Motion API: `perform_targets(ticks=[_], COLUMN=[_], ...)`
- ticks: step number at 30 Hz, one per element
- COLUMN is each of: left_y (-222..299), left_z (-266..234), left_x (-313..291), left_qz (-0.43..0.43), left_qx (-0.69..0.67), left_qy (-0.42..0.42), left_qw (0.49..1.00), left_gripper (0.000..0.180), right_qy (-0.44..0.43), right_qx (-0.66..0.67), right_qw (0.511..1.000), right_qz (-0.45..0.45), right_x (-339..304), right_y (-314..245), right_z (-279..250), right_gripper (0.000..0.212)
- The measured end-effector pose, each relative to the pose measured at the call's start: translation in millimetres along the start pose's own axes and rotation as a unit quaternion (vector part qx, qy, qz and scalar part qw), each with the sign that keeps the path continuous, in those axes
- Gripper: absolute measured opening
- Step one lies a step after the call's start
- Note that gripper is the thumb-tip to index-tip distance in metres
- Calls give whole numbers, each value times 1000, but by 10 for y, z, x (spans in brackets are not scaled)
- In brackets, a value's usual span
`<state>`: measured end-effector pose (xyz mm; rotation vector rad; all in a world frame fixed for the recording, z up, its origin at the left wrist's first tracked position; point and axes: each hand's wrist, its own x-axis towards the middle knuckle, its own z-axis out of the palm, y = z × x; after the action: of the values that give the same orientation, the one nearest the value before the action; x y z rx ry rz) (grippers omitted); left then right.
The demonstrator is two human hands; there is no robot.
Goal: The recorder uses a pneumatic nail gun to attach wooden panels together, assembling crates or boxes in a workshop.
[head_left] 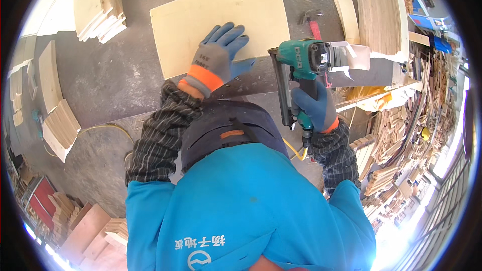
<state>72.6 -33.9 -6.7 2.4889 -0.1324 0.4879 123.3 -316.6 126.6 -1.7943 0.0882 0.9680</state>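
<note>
A blue jacket [241, 195] fills the space before the pale panel [216, 11]. The left hand [223, 52] rests spread on it, grasping nothing; near-right of the panel, the right hand [315, 104] clasps a teal nail gun [291, 52]. A hammer [315, 30] and board stack [380, 22] lie rightward too.

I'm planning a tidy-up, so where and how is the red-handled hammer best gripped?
Probably by its red handle, coming from above: the hammer lies with its head at the far end, handle running toward the person. The green nail gun in the right hand hides part of it, so clear that aside first.
</note>
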Motion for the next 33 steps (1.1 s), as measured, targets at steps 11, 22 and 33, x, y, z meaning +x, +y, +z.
perform_targets(ticks=[11,22,33], left_y=[-225,-299,-308], left_z=[-672,-95,-10], left_x=[-289,-371,-223], left_qz=[-232,-33,-56], left_qx=[-285,140,122], left_qy=[44,-1,24], left_qw=[929,990,991], left_gripper=[33,54,51], right_qy=[-6,14,27], right_qx=[-5,-5,-45], right_qw=[1000,1000,998], right_qz=[6,3,-15], right_x=[-25,-180,162], right_y=[79,-30,-148], right_z=[261,458,452], right_gripper=[42,39,32])
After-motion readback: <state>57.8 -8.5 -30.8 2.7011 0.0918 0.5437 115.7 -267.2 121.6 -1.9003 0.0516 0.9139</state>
